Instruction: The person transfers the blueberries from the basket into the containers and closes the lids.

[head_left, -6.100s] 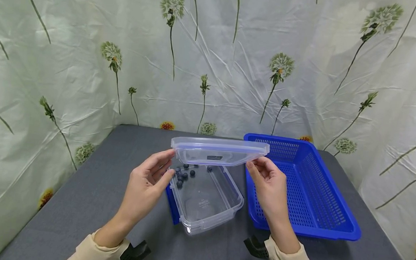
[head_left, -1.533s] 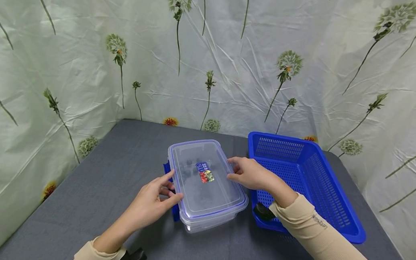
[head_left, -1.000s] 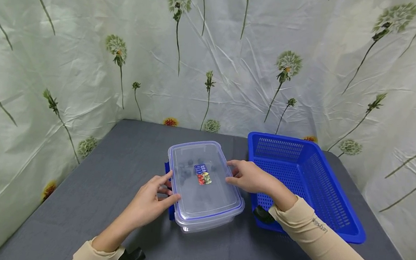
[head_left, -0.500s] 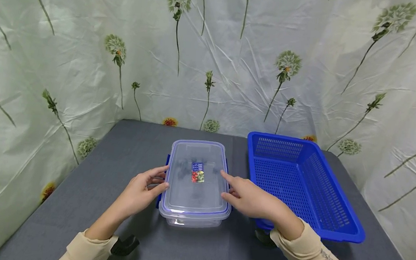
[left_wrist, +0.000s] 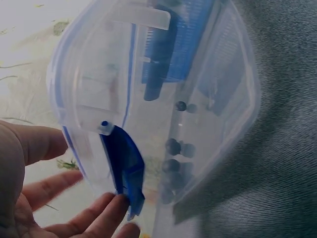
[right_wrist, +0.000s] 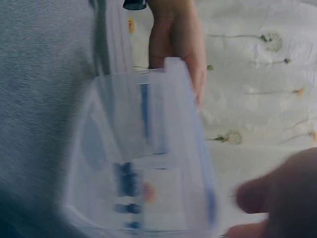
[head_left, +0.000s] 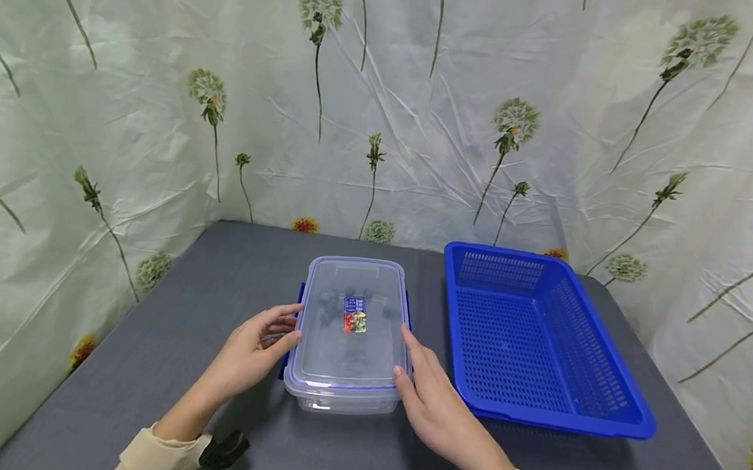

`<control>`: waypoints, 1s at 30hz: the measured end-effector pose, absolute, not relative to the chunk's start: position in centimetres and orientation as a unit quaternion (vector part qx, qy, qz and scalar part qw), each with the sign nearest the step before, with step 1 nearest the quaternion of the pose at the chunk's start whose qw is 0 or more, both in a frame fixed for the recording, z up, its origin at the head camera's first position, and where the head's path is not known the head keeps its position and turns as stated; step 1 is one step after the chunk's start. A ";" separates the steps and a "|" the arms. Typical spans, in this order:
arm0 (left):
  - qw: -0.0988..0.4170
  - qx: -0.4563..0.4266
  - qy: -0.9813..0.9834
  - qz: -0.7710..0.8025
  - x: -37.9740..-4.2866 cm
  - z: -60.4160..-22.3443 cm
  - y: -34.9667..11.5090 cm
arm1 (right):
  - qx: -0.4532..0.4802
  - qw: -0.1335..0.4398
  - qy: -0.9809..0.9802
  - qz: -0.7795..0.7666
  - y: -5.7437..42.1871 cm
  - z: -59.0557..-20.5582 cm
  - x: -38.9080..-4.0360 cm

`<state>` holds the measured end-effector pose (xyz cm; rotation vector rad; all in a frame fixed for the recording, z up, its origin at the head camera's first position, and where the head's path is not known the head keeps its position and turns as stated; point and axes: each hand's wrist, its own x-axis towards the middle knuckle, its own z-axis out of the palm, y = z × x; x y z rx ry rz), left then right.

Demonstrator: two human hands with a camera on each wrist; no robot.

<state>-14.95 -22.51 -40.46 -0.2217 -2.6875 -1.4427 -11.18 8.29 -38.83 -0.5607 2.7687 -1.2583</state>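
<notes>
A clear food storage box (head_left: pixel 346 405) stands on the grey table, its clear lid (head_left: pixel 335 359) with a fruit label lying on top. Several blueberries (left_wrist: pixel 173 147) show through the wall in the left wrist view. My left hand (head_left: pixel 251 346) is at the box's left side, thumb by the lid's rim and fingertips at a blue latch (left_wrist: pixel 126 163) that stands out from the wall. My right hand (head_left: pixel 433 403) lies along the right edge, index finger and thumb extended at the lid's rim. Most of the right latch (head_left: pixel 408 304) is hidden behind that hand.
A blue perforated basket (head_left: pixel 550 422) stands to the right, close beside the right hand. Bare grey tabletop (head_left: pixel 216 275) extends left of the box. A flower-printed curtain (head_left: pixel 421 158) hangs along the back and sides.
Six seconds ago both hands held the lid above the box; now it lies on top. The box has since turned straighter and shifted left. My right hand has moved toward the near right corner.
</notes>
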 end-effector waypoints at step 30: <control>-0.076 0.020 -0.834 -0.546 -15.7 -43.5 -22.6 | 0.022 0.099 0.664 -0.741 7.5 -44.4 -16.0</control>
